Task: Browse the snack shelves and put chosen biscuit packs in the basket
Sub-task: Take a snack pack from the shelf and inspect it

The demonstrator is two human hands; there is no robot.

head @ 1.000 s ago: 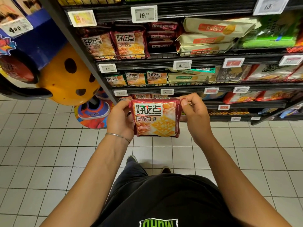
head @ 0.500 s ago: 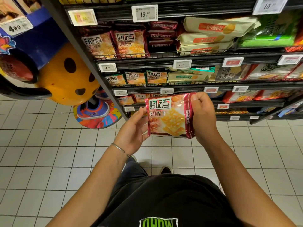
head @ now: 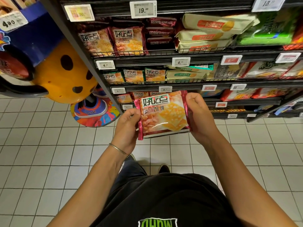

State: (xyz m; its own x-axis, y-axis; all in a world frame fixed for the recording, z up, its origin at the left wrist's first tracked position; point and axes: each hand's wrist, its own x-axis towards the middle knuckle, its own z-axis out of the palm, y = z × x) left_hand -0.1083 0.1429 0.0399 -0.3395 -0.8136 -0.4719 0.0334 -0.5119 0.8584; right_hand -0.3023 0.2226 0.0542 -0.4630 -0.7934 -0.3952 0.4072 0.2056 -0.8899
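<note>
Fingers, left: the left hand's fingers (head: 131,114) were curled round the left sealed edge of the pack (head: 164,115), thumb at the front, pinching it.
Fingers, right: the right hand's fingers (head: 195,99) were curled over the right edge near the top corner, gripping it firmly.
Left hand (head: 126,128): closed on the pack, palm turned inward, with a thin bracelet (head: 118,149) at the wrist.
Right hand (head: 200,117): closed on the opposite edge, so the pack was stretched flat between both hands.
Pack: held in the air just in front of the lower tiers of the rack (head: 147,60), printed face up towards the camera, touching no shelf.
Feel: probably light; the glossy film caught the light and looked slick, so a loose pinch could slip.
Contents: square crackers, going by the print, so likely brittle; squeezing the middle would risk breaking them.
Hold: the crimped end seams looked like the safest places to grip, or a broad flat hold across both faces.
Rack: matching red packs (head: 127,40) stood on a higher tier, with more low down behind the held one.
Basket: not in view, so the drop still seemed ahead.
Floor (head: 41,145): pale tiles ran out from the foot of the rack.
</note>
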